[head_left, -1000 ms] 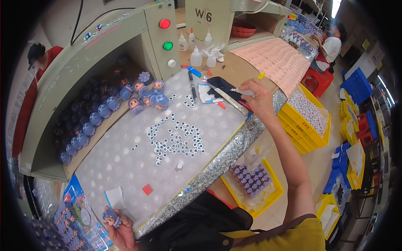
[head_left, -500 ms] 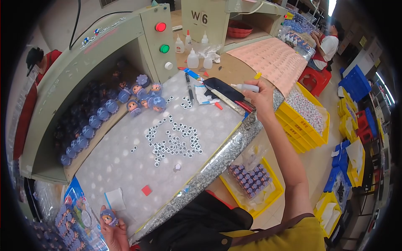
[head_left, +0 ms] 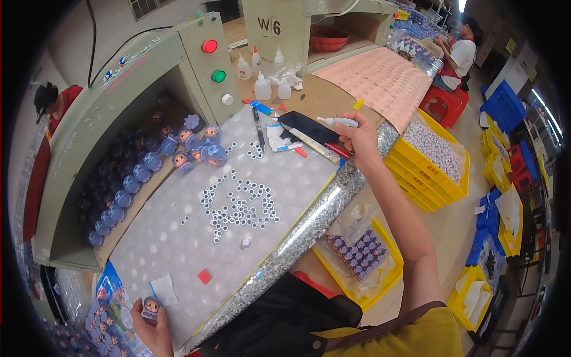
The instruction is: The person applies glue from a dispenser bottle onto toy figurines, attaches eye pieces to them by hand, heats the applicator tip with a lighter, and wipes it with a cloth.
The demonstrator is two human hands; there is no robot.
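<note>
My left hand (head_left: 153,333) is closed round a small doll figurine (head_left: 151,308) with a purple hood, at the table's near left corner beside a white slip of paper (head_left: 165,290). Over the far right edge of the table, my right hand (head_left: 360,141) grips a small white squeeze bottle (head_left: 344,122), its thin nozzle pointing left. Below that hand lie a dark pouch (head_left: 306,128) and a red pen (head_left: 337,150). Many small black-and-white doll eyes (head_left: 241,208) are spread in the middle of the bubble-wrap-covered table (head_left: 172,247).
Purple dolls (head_left: 140,172) line the opening of a machine (head_left: 205,83) with red and green buttons. Several white bottles (head_left: 262,88) stand at the back. Yellow crates (head_left: 425,178) are at the right, with another yellow crate (head_left: 389,279) below the table edge. A person (head_left: 461,62) sits far right.
The view has shifted slightly. My left hand has brought the doll closer to the white paper slip and turned it a little. My right hand keeps the bottle near the same spot.
</note>
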